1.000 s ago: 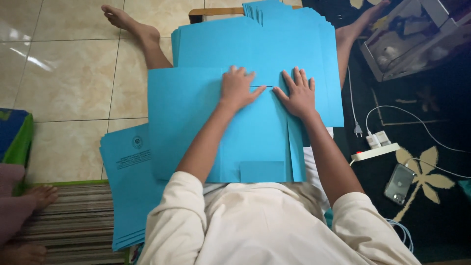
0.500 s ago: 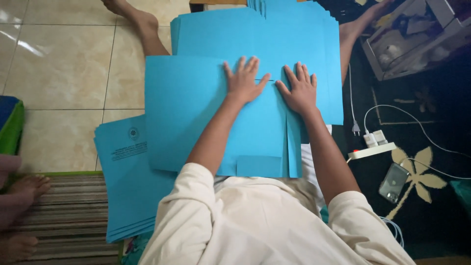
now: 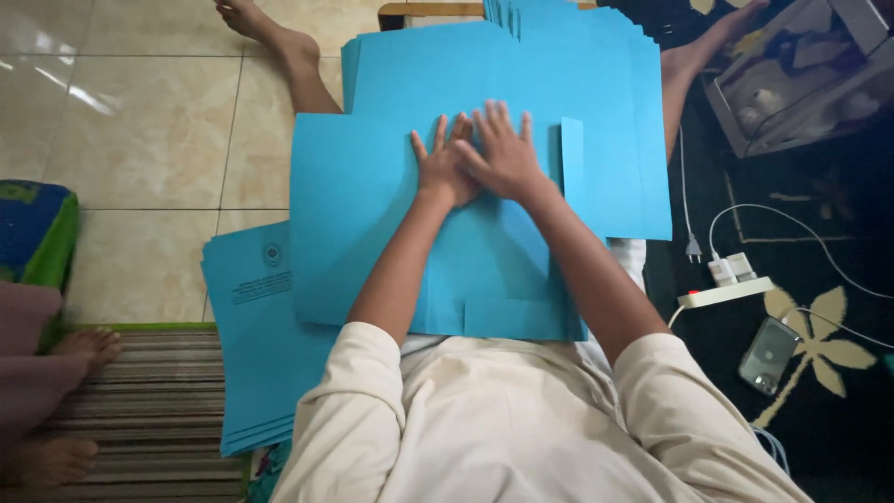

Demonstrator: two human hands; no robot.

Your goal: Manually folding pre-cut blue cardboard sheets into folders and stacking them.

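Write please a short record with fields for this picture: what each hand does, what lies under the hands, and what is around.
left hand: left hand lies flat, fingers spread, on the large blue die-cut card sheet
right hand: right hand pressed flat on the same sheet, partly over the left hand
under the sheet: lap of the seated person
stacks: pile of printed blue card folders on the floor at the left; more flat blue sheets ahead
right side: white power strip with plugs, phone on dark patterned mat
left edge: another person's bare feet on striped rug
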